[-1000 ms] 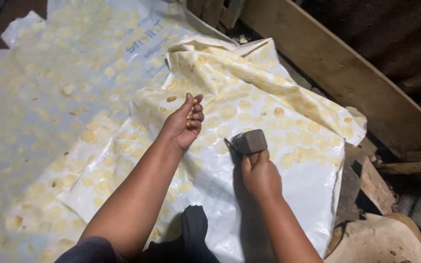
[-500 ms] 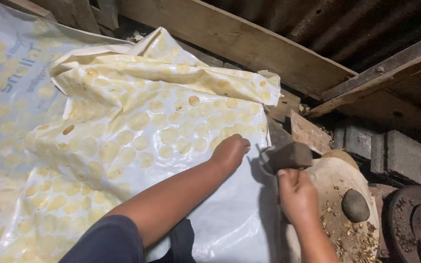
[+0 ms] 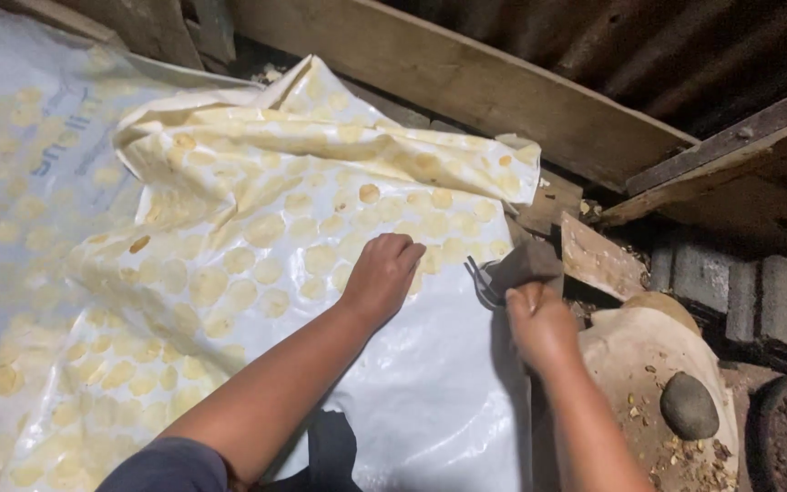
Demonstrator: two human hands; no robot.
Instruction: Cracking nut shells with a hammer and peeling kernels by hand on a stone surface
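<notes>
Your left hand (image 3: pixel 383 273) slid further right, curled flat on the spotted white sheet (image 3: pixel 302 237), your right hand (image 3: pixel 539 323) still clamped on the scraper (image 3: pixel 516 269) at the sheet's edge, wooden planks (image 3: pixel 466 87) behind, stone (image 3: pixel 689 405) on a board.

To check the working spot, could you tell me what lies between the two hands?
In the head view, only bare white plastic sheet lies between the left hand and right hand.

Place: rough rural work shed | Evidence: corrugated metal wall (image 3: pixel 649 46); bare timber beams (image 3: pixel 466 91); concrete blocks (image 3: pixel 758 301); plastic sheet (image 3: pixel 257 255) spread with drying yellow discs (image 3: pixel 266 228); grinding stone (image 3: pixel 689 405) on slab (image 3: pixel 639 355)
</notes>
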